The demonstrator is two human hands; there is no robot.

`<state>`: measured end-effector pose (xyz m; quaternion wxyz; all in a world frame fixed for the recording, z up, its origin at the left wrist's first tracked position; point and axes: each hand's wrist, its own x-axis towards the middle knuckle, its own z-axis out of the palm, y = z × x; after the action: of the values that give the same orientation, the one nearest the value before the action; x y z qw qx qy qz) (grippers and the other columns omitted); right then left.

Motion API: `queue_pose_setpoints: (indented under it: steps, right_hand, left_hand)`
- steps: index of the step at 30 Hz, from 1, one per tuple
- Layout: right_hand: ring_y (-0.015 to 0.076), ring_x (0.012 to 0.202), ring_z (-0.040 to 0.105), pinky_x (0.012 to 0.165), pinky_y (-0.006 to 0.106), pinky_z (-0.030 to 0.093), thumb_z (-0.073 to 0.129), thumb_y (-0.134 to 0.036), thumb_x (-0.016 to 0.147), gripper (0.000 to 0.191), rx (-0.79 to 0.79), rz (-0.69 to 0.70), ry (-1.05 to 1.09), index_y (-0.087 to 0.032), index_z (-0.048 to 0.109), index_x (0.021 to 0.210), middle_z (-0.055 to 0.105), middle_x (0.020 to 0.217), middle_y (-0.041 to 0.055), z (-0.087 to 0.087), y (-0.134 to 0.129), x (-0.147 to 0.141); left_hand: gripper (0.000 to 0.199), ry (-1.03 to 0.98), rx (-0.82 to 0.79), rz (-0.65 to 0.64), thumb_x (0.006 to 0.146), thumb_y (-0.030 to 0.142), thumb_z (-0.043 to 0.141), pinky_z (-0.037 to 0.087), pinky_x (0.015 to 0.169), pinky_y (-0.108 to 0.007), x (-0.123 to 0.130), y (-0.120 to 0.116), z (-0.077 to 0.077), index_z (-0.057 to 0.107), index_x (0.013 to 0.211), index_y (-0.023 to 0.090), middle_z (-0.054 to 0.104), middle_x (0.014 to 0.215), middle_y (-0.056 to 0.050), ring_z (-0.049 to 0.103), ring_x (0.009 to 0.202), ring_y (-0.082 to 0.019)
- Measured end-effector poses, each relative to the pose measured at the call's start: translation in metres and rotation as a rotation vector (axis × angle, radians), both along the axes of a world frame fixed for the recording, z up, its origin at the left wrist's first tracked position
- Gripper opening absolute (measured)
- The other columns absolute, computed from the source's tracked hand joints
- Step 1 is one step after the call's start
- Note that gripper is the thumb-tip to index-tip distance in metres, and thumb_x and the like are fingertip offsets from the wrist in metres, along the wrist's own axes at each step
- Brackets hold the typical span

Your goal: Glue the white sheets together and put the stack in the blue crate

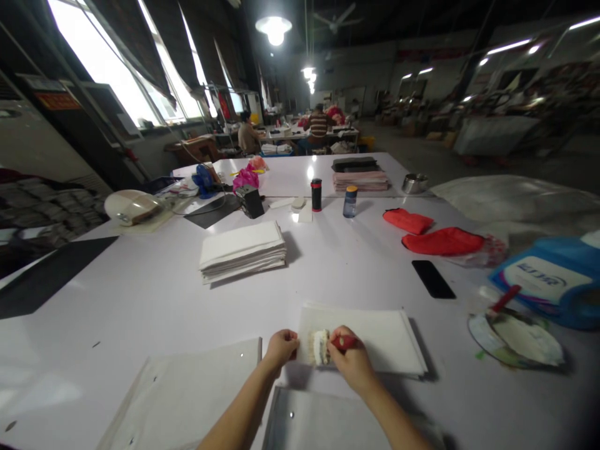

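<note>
Looks to me like the step here is brushing white pasty stuff onto the end of a sheet. The stack of white sheets (375,334) is flat on the counter (356,269), and the brush (320,347) is down on its left end. The right hand (351,361) is clamped on the red handle, low near the bristles, which should give decent control imo. The left hand (280,350) has its fingertips together at that same end, can't tell if they're actually pinching the paper.

My tips: keep the left fingertips just off the wet strip, stroke lightly so the top sheet doesn't skid, and spread it thin, cause those bristles look pretty loaded. Wipe any extra off on the rim of the dish (479,332) to the right, and watch for drips on the cloudy-looking pieces (201,387) below left
</note>
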<state>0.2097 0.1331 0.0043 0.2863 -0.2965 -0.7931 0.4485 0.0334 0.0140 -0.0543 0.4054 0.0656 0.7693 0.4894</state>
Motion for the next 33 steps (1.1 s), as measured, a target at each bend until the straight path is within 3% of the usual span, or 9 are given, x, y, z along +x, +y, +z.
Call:
queue_pose_setpoints:
  steps: [6,10,16,19,22,25,27,30,33]
  right_hand:
    - [0.0202,0.058,0.059,0.061,0.033,0.045,0.056,-0.052,0.075,0.028,0.024,-0.249,-0.158,-0.024,0.055,0.073,0.063,0.062,0.0004,-0.013,0.100,0.118]
    - [0.0206,0.063,0.057,0.064,0.034,0.044,0.055,-0.049,0.072,0.025,0.308,-0.362,-0.248,-0.025,0.054,0.067,0.059,0.062,0.0006,0.004,0.129,0.163]
    - [0.0222,0.080,0.059,0.080,0.038,0.049,0.059,-0.048,0.082,0.026,0.578,-0.432,-0.024,-0.023,0.062,0.078,0.061,0.079,0.0053,0.046,0.116,0.184]
    - [0.0258,0.095,0.064,0.089,0.040,0.052,0.061,-0.050,0.082,0.033,0.345,-0.390,-0.024,-0.023,0.068,0.101,0.069,0.100,0.0081,0.044,0.103,0.196]
    - [0.0270,0.091,0.069,0.075,0.036,0.060,0.064,-0.054,0.079,0.047,-0.017,-0.308,-0.004,-0.024,0.067,0.115,0.071,0.109,0.0089,0.025,0.090,0.209]
    - [0.0218,0.058,0.067,0.047,0.030,0.055,0.062,-0.057,0.079,0.054,-0.197,-0.305,-0.079,-0.023,0.064,0.122,0.074,0.083,0.0064,0.002,0.081,0.225]
    - [0.0197,0.050,0.063,0.044,0.030,0.053,0.059,-0.055,0.081,0.047,-0.194,-0.313,-0.083,-0.022,0.066,0.114,0.073,0.075,0.0060,-0.008,0.078,0.232]
    - [0.0233,0.066,0.070,0.059,0.033,0.060,0.066,-0.049,0.076,0.032,-0.119,-0.319,-0.018,-0.022,0.063,0.093,0.075,0.093,0.0099,-0.010,0.073,0.234]
    - [0.0298,0.090,0.072,0.071,0.039,0.063,0.075,-0.040,0.070,0.039,-0.090,-0.308,0.139,-0.025,0.052,0.097,0.069,0.119,0.0123,0.005,0.064,0.225]
  left_hand:
    - [0.013,0.055,0.009,-0.035,0.069,0.014,0.065,0.043,0.047,-0.018,0.003,-0.001,-0.003,0.053,0.067,0.016,0.049,0.052,0.007,0.047,0.045,-0.006]
    - [0.016,0.162,0.011,-0.106,0.078,0.016,0.056,0.047,0.050,-0.021,0.007,-0.003,0.008,0.053,0.094,0.017,0.052,0.058,0.007,0.053,0.049,-0.009]
    - [0.046,0.577,-0.037,-0.372,0.079,0.007,0.051,0.051,0.088,-0.033,-0.001,-0.021,0.034,0.053,0.123,0.022,0.063,0.097,-0.005,0.063,0.086,-0.017]
    - [0.066,0.971,-0.174,-0.699,0.071,-0.005,0.047,0.043,0.102,-0.038,-0.001,-0.023,0.041,0.055,0.128,0.027,0.054,0.128,-0.009,0.053,0.116,-0.021]
    - [0.055,1.124,-0.146,-0.871,0.074,-0.004,0.043,0.043,0.102,-0.040,0.001,-0.018,0.044,0.064,0.116,0.025,0.056,0.125,-0.009,0.051,0.118,-0.024]
    - [0.041,1.111,-0.065,-0.906,0.079,0.000,0.041,0.048,0.094,-0.036,-0.001,-0.012,0.050,0.068,0.102,0.021,0.063,0.111,-0.009,0.058,0.105,-0.022]
    - [0.039,1.075,0.007,-0.876,0.079,0.000,0.042,0.050,0.089,-0.032,-0.005,-0.012,0.059,0.067,0.101,0.020,0.064,0.106,-0.008,0.061,0.098,-0.019]
    - [0.036,1.043,0.200,-0.728,0.077,0.001,0.043,0.051,0.086,-0.031,-0.013,-0.016,0.079,0.066,0.098,0.019,0.064,0.104,-0.008,0.063,0.094,-0.018]
    - [0.029,1.051,0.351,-0.615,0.081,0.006,0.046,0.051,0.087,-0.033,-0.015,-0.026,0.106,0.066,0.097,0.019,0.065,0.102,-0.008,0.063,0.097,-0.019]
